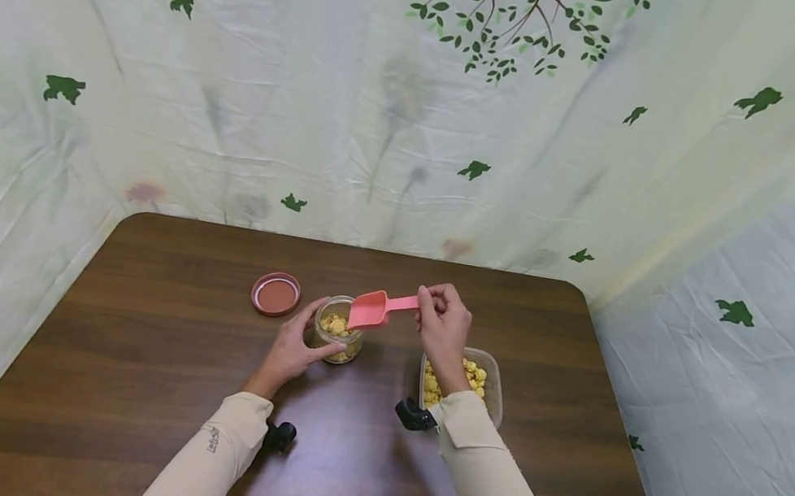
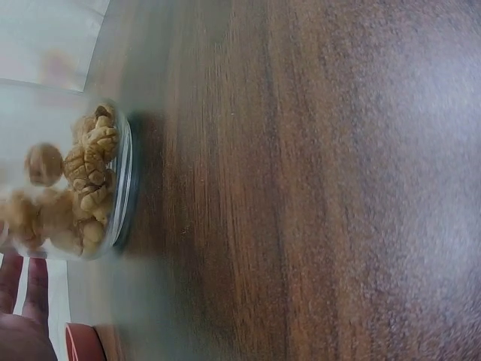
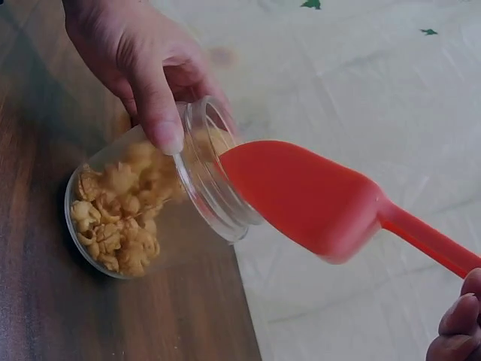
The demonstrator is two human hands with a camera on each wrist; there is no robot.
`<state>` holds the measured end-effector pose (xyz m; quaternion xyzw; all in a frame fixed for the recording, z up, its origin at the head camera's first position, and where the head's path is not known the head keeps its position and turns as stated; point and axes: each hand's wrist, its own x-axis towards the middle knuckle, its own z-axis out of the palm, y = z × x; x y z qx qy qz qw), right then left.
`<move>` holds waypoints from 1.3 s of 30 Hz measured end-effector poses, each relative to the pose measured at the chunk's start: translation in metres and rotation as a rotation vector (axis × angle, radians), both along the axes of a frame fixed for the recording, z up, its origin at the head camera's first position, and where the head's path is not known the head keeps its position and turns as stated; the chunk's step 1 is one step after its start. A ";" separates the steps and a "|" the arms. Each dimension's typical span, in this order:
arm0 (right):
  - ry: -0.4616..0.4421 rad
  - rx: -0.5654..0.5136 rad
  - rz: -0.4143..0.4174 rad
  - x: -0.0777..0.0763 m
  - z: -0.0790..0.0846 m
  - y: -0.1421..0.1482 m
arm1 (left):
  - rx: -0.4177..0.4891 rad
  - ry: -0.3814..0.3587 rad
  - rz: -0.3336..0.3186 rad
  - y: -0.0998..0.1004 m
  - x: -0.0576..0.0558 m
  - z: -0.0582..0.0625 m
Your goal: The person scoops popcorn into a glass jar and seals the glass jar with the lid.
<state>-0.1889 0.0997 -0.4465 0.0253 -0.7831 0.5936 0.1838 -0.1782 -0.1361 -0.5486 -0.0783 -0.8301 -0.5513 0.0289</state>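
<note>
A clear jar (image 1: 346, 344) stands on the table, partly filled with yellow popcorn (image 3: 120, 226). My left hand (image 1: 293, 349) holds the jar from its left side, thumb on the near side close to the rim. In my right hand (image 1: 444, 324) the handle of a red scoop (image 3: 301, 199) is pinched. The scoop's tip is tilted down at the jar's mouth, and some popcorn looks blurred inside the jar. Beneath my right forearm sits a clear plastic container (image 1: 495, 382) holding more popcorn, partly hidden by the wrist.
A red-brown jar lid (image 1: 276, 294) lies on the brown wooden table (image 1: 175, 386), left of the jar. Behind the table hangs a pale curtain (image 1: 325, 109) with green leaf prints. A small black wrist camera (image 1: 415, 414) is strapped at the right cuff.
</note>
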 end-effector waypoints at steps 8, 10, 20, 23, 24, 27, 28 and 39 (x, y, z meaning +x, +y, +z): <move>0.010 -0.007 0.009 0.001 -0.002 0.005 | -0.012 0.016 0.011 0.001 0.000 0.000; -0.008 -0.019 0.018 0.001 -0.003 0.007 | -0.010 0.017 0.013 0.001 0.000 0.000; -0.077 -0.110 0.081 0.002 -0.010 0.015 | -0.020 -0.001 0.013 0.000 0.001 0.002; -0.107 -0.138 0.093 0.005 -0.006 0.017 | -0.035 0.002 0.010 0.000 0.001 0.003; -0.117 -0.142 0.093 0.007 -0.003 0.017 | -0.037 0.005 0.008 0.000 0.001 0.003; -0.133 -0.147 0.095 0.012 0.005 0.017 | -0.033 0.012 0.001 -0.001 0.001 0.004; -0.132 -0.147 0.096 0.013 0.007 0.017 | -0.031 0.013 -0.002 -0.001 0.002 0.005; -0.129 -0.276 0.063 0.001 -0.019 0.036 | -0.024 0.025 -0.017 0.000 -0.001 0.009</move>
